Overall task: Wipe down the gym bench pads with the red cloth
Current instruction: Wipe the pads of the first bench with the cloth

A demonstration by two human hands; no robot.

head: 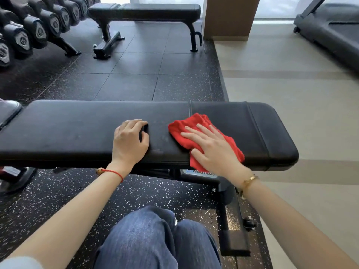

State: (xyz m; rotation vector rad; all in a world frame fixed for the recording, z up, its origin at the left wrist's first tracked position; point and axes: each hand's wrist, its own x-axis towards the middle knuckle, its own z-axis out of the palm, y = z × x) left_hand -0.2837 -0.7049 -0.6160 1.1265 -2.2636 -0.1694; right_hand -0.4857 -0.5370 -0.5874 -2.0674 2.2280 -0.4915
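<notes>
1. Right hand point(211, 148), fingers straight and spread, pressed crumpled red cloth point(196, 136) flat on smooth black bench pad point(77, 131), right of centre.
2. Pad's long axis ran left-right.
3. Left hand point(130, 140) rested on pad, fingers curled, holding nothing.

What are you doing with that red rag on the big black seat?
A person is cleaning a gym bench. The right hand presses the red cloth flat on the long black pad, fingers spread over it. The left hand rests on the pad beside it with its fingers curled, holding nothing. Another bench and a rack of dumbbells stand farther back on the dark rubber floor.
</notes>
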